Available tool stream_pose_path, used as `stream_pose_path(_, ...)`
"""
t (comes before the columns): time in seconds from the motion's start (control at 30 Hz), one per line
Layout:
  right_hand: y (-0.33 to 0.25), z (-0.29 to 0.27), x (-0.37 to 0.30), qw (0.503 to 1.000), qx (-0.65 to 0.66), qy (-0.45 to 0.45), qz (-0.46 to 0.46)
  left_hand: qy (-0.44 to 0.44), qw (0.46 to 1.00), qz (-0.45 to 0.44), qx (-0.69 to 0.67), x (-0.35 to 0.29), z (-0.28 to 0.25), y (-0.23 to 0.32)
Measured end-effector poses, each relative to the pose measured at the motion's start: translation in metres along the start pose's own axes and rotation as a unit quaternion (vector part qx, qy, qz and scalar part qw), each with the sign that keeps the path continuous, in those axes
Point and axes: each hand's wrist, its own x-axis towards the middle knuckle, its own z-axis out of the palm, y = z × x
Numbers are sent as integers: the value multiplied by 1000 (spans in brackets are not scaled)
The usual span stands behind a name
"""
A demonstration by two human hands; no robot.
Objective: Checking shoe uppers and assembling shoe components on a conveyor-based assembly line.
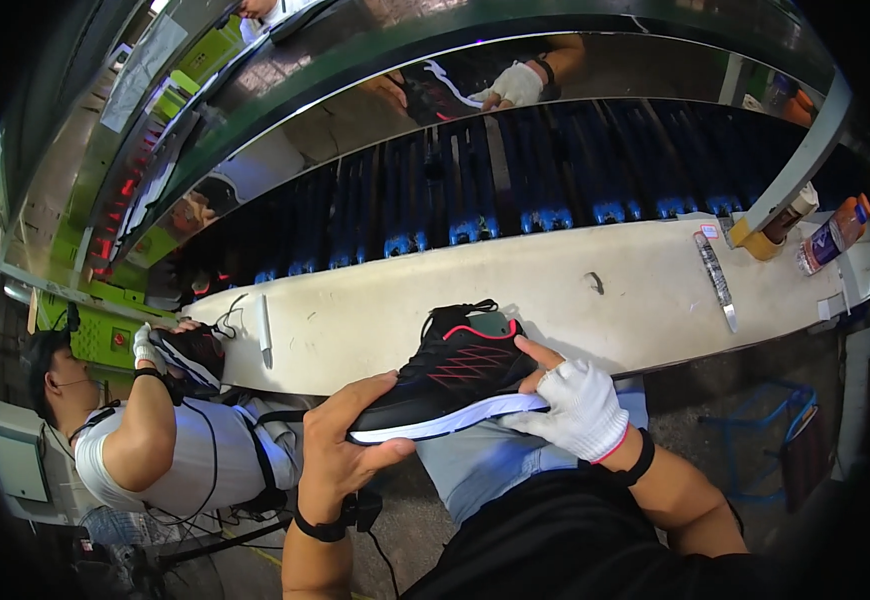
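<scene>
A black sneaker [435, 385] with red zigzag lines and a white sole is held sideways in front of me, above the bench's near edge. Its toe points left, its heel right. My bare left hand [347, 440] grips the toe end, thumb along the sole and fingers over the upper. My right hand [577, 405], in a white glove with thumb and index fingertips bare, holds the heel end. The right index finger touches the back of the heel collar. Black laces show at the top of the shoe, and the far side of it is hidden.
A pale bench [375, 310] runs across, bearing a knife-like tool [717, 282], a white tool [265, 330] and a bottle with an orange cap [835, 235]. Behind lies a dark slatted conveyor [495, 180]. A co-worker [180, 440] at left holds another sneaker [193, 358]. A blue-framed stool [765, 440] stands right.
</scene>
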Motion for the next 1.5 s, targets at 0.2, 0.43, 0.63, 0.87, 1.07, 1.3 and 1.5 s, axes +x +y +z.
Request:
stream_pose_path(0.2,-11,23,11,999,-38,20,-10,-37,997,-54,34,-27,-10,-8)
stream_pose_path(0.43,-33,34,25,989,-119,-42,-77,-88,950,-160,252,-42,28,-23)
stream_pose_path(0.63,-20,3,10,993,-95,-64,5,-150,967,-31,204,-22,-14,45)
stream_pose_path(0.87,-65,-80,1,977,173,70,-100,115,942,252,-188,4,100,41)
stream_pose_path(1.07,-74,-113,4,994,102,39,-10,204,935,230,-177,1,153,35)
stream_pose_path(1.3,-63,-104,-4,983,161,90,17,132,928,258,-235,-2,154,40)
stream_pose_path(1.5,-48,-108,5,981,170,38,-91,105,933,260,-226,26,146,13)
